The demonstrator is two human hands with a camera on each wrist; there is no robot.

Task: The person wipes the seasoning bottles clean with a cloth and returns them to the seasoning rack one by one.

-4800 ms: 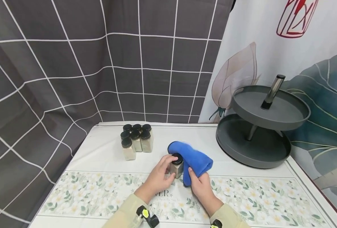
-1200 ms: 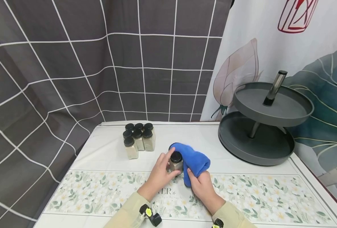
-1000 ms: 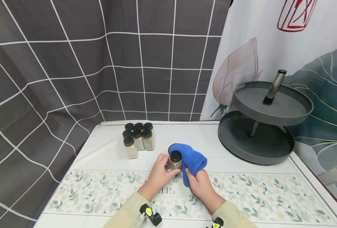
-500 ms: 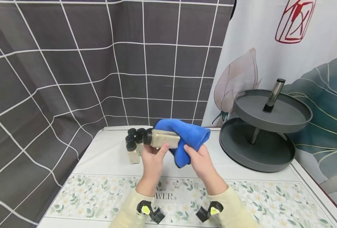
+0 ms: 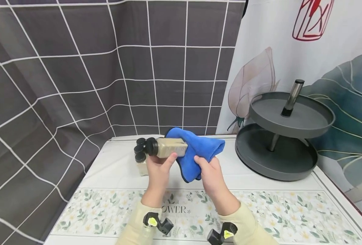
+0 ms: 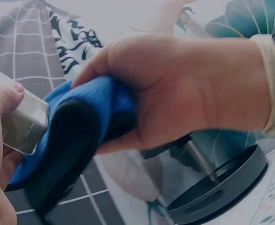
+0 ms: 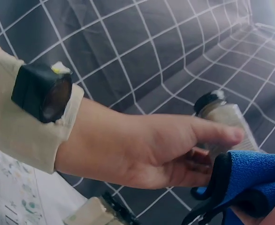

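Observation:
A clear square spice jar (image 5: 171,147) with a black lid and pale contents lies sideways in the air, its lid to the left. My left hand (image 5: 159,172) grips it from below, thumb along its near side. Against the jar's base end lies a blue cloth (image 5: 199,146) with a dark edge, which my right hand (image 5: 209,172) holds bunched. In the left wrist view the jar's base (image 6: 27,126) touches the cloth (image 6: 100,98). The right wrist view shows the left thumb lying along the jar (image 7: 229,117).
Several more black-lidded jars (image 5: 140,157) stand grouped behind the left hand, partly hidden by the held jar. A dark grey two-tier round tray (image 5: 276,166) stands at the right of the table. A floral strip (image 5: 107,207) crosses the white tabletop in front.
The jar stood upright low over the table a second ago; it has been lifted and tipped onto its side, with the cloth raised alongside. Since half a second ago both have shifted slightly left.

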